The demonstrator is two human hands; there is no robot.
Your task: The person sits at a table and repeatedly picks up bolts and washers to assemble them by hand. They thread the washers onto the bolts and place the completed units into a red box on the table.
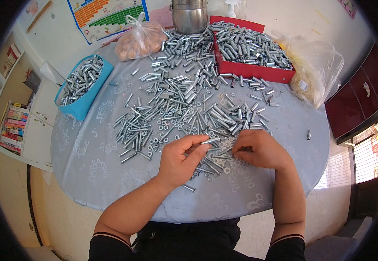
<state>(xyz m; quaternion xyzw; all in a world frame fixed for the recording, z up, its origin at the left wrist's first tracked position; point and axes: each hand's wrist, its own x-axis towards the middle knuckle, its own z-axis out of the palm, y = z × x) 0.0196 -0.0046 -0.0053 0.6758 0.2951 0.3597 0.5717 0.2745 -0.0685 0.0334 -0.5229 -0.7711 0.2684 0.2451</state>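
My left hand (pixel 178 158) pinches a sleeve anchor bolt (pixel 211 141) between thumb and fingers, its shiny metal end pointing right. Just across from it, my right hand (pixel 260 149) is closed with fingertips together low over the loose pieces. What those fingertips hold, if anything, is hidden. Long bolts (pixel 213 164) lie under and between both hands. Beyond the left hand spread nuts (pixel 166 122) and more bolts (pixel 132 135). Metal sleeves (pixel 232 116) are heaped beyond the right hand, and flat washers (pixel 227 170) lie close beside it.
A red box (pixel 254 71) heaped with assembled anchors stands at the far right, a blue bin (pixel 78 108) of them at the far left. A tied bag (pixel 140 40), a metal pot (pixel 190 17) and a clear plastic bag (pixel 315 69) line the back. One sleeve (pixel 309 135) lies near the right edge.
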